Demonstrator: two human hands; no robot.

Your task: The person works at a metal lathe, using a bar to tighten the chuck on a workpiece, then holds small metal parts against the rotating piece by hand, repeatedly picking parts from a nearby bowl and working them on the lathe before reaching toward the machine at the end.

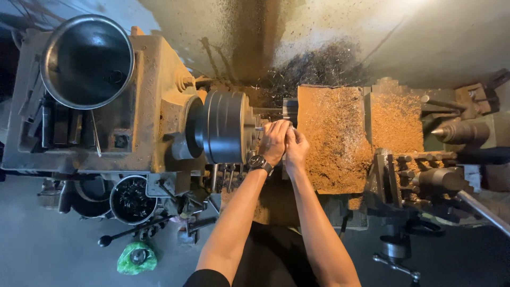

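Observation:
I look straight down on a metal lathe. My left hand [274,141], with a dark wristwatch on the wrist, and my right hand [296,147] are pressed together just right of the round dark chuck [223,126]. Both have their fingers curled around something at the chuck's face. What they grip is hidden by the fingers; a short metal workpiece [290,108] shows just beyond them.
A carriage [340,138] heaped with golden chips lies right of my hands. Tool post [419,180] and pointed tailstock centre [451,131] stand at right. A big steel bowl [87,61] rests on the headstock; a small bucket [131,199] and green bag [137,257] lie lower left.

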